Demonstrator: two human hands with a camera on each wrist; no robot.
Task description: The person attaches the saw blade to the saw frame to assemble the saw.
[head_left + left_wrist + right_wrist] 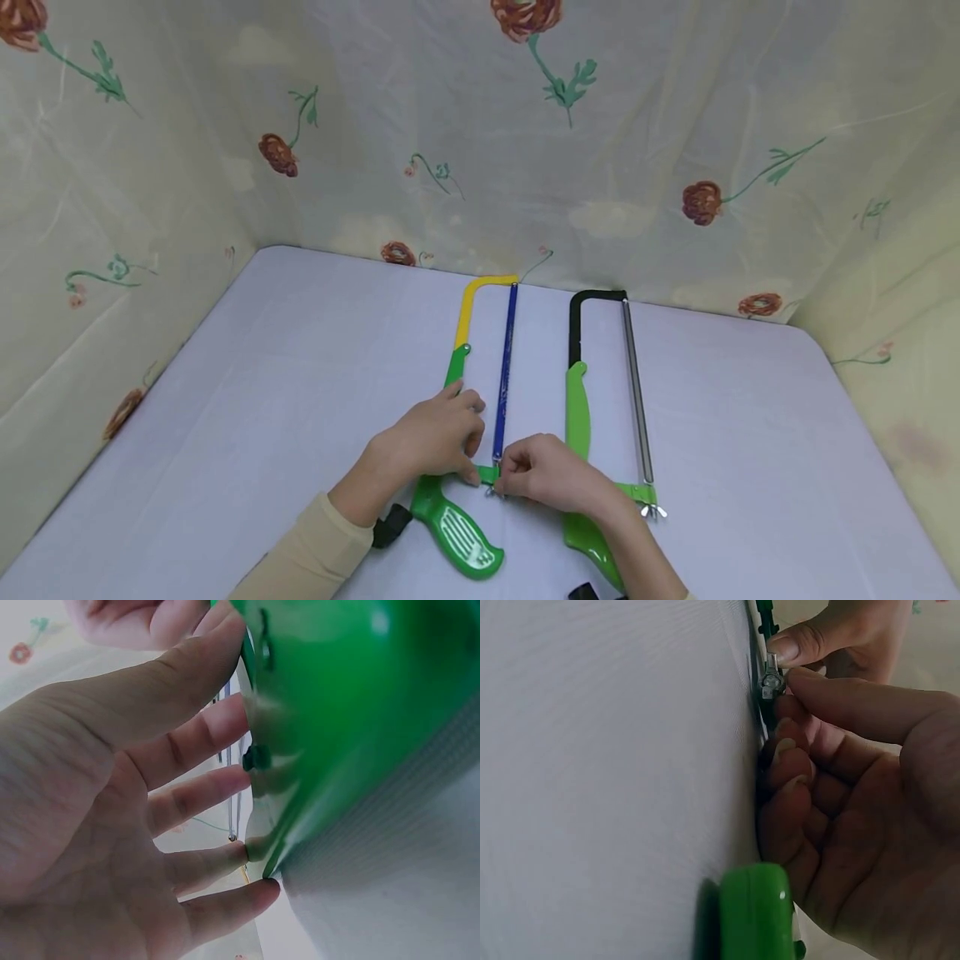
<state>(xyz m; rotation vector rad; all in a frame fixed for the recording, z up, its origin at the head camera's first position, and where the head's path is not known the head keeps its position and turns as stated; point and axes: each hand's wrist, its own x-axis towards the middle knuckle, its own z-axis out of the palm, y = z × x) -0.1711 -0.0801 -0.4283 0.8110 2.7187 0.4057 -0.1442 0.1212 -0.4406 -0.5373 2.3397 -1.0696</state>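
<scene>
A hacksaw (462, 533) with a green handle, yellow front frame and blue blade (506, 367) lies on the table. My left hand (438, 429) holds its green frame near the handle, the thumb on the short crosspiece (487, 475). In the left wrist view its fingertips touch the green plastic (337, 712). My right hand (551, 473) pinches at the small metal wing nut (771, 681) at the blade's near end, which its fingers partly hide in the head view. Under my right forearm is the handle of a second hacksaw (577, 412), light green and black with a grey blade.
The second hacksaw's wing nut (653, 511) sticks out at the right of my right forearm. A white cloth (262, 375) covers the table. Flower-patterned curtains (420, 125) hang behind and at both sides. Black wrist straps (392, 527) show near the front.
</scene>
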